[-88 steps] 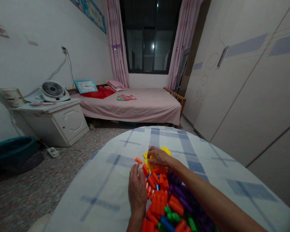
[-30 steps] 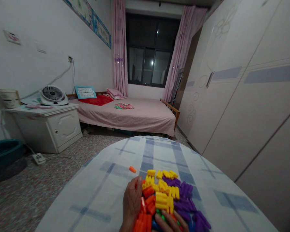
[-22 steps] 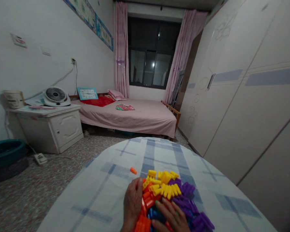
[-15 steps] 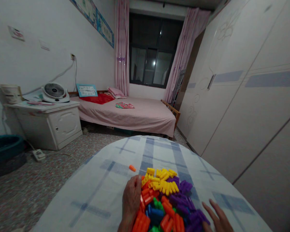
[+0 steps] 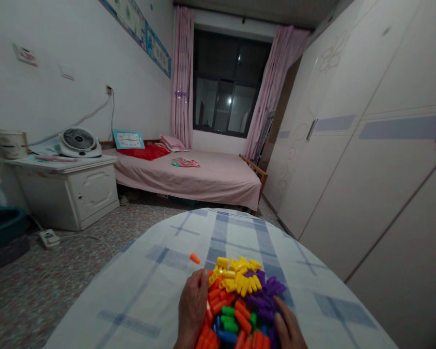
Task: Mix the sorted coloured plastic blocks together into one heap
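Note:
A heap of small plastic pieces lies at the near part of the table, between my two hands. Its yellow pieces (image 5: 241, 281) are at the far side, the purple pieces (image 5: 257, 303) on the right. Orange pieces (image 5: 242, 317), green pieces (image 5: 229, 320) and blue pieces (image 5: 227, 336) fill the nearer part. My left hand (image 5: 192, 303) rests on edge along the left side, cupped against the heap, its fingers partly hidden. On the right, the stretched fingers of my right hand (image 5: 288, 327) touch the purple pieces. A single orange piece (image 5: 194, 258) lies apart, beyond my left hand.
A blue-and-white checked cloth (image 5: 131, 286) covers the rounded table. Behind it stands a bed (image 5: 210, 182) with a pink sheet. To the left are a white cabinet (image 5: 94, 194) with a fan (image 5: 79, 141) and a teal tub (image 5: 3, 225). A wardrobe (image 5: 349, 194) lines the right.
My right hand has moved left, from beside the heap up against the purple pieces. More green pieces show in the middle. My left hand stays at the left side.

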